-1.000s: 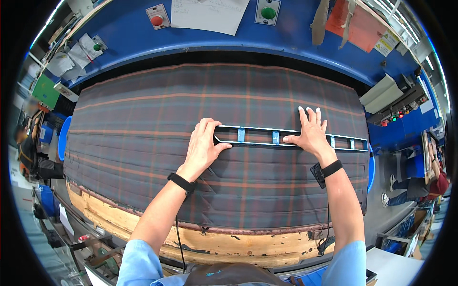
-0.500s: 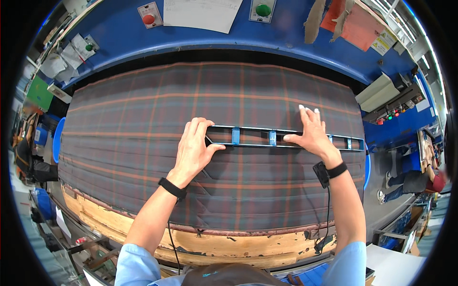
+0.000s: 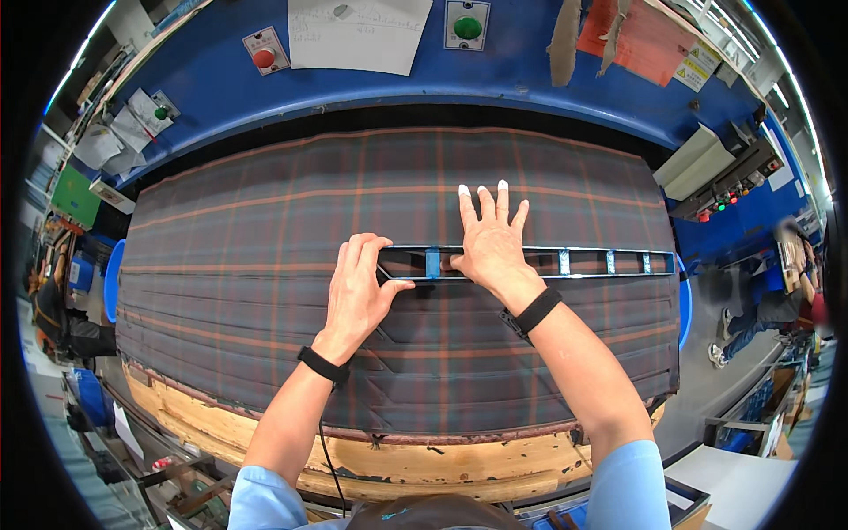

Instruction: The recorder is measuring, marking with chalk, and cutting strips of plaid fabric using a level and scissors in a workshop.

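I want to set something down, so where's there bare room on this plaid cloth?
Bare plaid cloth lies left of your left hand, and beyond the ladder-shaped frame, right of your right hand. The middle is crowded: both hands are on the frame.

Brightly lit, with ceiling tubes (image 3: 780, 94) glaring near the rim, where fisheye distortion bends edges.

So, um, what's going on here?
A person has both hands on a long, narrow frame with blue crosspieces, lying on plaid cloth. The left hand holds its left end between thumb and fingers. The right hand lies across it farther right, fingers spread beyond the far edge. The frame's right end sits near the cloth's right side, and a blue panel stands behind.
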Tool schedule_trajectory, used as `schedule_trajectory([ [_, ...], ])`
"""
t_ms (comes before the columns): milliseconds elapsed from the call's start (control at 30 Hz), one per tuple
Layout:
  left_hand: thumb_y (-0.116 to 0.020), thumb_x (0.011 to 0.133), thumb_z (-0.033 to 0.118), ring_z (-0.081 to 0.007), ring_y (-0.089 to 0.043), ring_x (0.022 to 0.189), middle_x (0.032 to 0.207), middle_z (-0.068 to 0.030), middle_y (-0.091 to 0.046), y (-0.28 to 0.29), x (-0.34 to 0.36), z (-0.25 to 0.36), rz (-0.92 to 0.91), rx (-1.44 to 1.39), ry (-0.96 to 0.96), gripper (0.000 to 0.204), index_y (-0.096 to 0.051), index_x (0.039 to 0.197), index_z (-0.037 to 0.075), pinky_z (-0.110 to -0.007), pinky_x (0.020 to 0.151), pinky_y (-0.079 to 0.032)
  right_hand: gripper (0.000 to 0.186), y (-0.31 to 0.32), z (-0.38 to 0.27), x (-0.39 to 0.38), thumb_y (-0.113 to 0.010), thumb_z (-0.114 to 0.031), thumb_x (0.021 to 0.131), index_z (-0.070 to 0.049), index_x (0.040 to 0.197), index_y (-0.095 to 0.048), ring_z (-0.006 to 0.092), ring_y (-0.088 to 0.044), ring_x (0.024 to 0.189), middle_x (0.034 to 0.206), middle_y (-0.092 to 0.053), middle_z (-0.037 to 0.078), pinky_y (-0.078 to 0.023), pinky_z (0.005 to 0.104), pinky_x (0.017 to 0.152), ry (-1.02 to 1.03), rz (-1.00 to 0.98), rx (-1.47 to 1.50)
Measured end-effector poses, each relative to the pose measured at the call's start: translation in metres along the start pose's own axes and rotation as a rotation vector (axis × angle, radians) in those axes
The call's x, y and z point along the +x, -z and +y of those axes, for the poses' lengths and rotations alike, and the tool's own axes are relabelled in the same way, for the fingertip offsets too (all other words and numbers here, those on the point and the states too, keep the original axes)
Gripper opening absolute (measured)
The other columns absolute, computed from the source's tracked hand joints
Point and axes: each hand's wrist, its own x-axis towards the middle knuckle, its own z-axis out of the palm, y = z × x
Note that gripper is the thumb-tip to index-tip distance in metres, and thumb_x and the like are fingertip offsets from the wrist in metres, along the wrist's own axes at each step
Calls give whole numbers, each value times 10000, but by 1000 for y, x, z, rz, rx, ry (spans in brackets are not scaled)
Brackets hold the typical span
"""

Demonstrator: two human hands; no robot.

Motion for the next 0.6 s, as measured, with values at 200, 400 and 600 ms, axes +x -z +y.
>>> schedule_trajectory([
  [200, -930, 660, 111, -349, -571, 1179, 1251, -144, -576, -1, -1, -2, 17, -48, -2, 662, -588, 1222, 33, -428, 979, -499, 1046, 20, 77, -29, -775, -548, 846, 14, 1593, -305, 497, -151, 1553, 1621, -303, 292, -164, 665, 1226, 96, 51, 332],
  [400, -917, 635, 56, -364, -566, 1202, 1258, -147, -576, -2, 0, -2, 35, -48, -15, 668, -595, 1220, 31, -429, 990, -495, 868, 34, 209, -63, -770, -470, 883, -31, 1539, -409, 463, -304, 1495, 1538, -443, 215, -269, 649, 1177, -167, 274, 113],
  [600, -919, 624, 42, -372, -561, 1176, 1243, -160, -574, -2, 1, 2, 61, -28, -55, 676, -595, 1216, 24, -450, 971, -498, 1060, 24, 282, -85, -846, -500, 789, -55, 1599, -326, 476, -212, 1535, 1590, -390, 218, -216, 676, 1199, -551, 34, 12],
])
